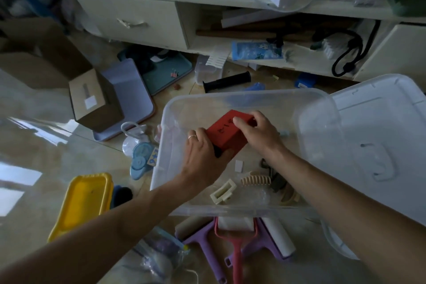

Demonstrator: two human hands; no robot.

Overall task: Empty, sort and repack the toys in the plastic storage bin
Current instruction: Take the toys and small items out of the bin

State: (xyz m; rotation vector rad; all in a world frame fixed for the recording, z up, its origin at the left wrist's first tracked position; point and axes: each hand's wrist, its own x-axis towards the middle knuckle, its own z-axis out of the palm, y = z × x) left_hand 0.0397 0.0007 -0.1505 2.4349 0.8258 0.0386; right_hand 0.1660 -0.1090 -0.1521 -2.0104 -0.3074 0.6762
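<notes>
Two bare arms reach into a clear plastic storage bin that sits on a glossy tiled floor. Together the hands hold a red rectangular box just above the bin's floor, tilted, with dark handwriting on its top face. The left hand, wearing a ring, wraps the box's near end, fingers curled under it. The right hand grips the far end from above, fingers bent over the edge.

The box looks stiff and flat-sided, with a matte surface that should not slip; I judge it light to moderate in weight, and holding it by its two short ends, as now, seems secure. Its contents cannot be seen.

Inside the bin, near the front wall, lie small cream plastic pieces: a rectangular hair claw, a toothed comb-like clip and some crinkled clear wrap. These look light, hard and somewhat brittle.

The bin's translucent lid leans beside it on the right. On the floor around the bin lie lint rollers with purple and pink handles, a yellow plastic tray, a brown cardboard box and a blue snail-shaped toy. A cluttered white cabinet stands behind.
</notes>
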